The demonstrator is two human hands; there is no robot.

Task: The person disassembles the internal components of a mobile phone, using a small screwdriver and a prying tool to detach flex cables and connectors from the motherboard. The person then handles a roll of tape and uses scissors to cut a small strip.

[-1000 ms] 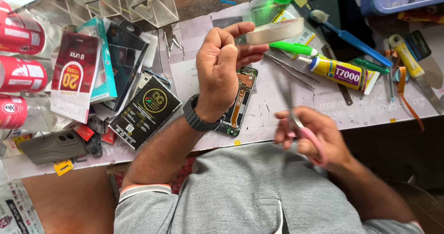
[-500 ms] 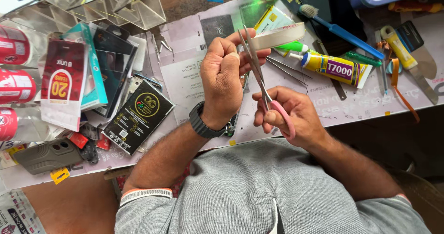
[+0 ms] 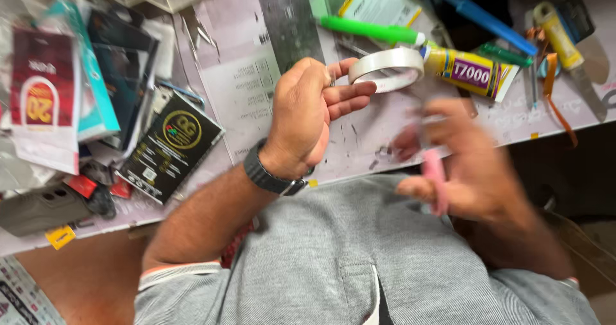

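left hand: fingers hold tape roll | right hand: blurred, grips pink handle, tool unclear

A dark watch wraps the wrist below the left hand. Near the watch, a grey shirt shows an orange-and-white sleeve edge.

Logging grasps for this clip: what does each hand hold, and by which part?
Left hand holds a roll of clear tape by its rim, at the fingertips. Right hand, blurred, grips something by pink handles, likely scissors.
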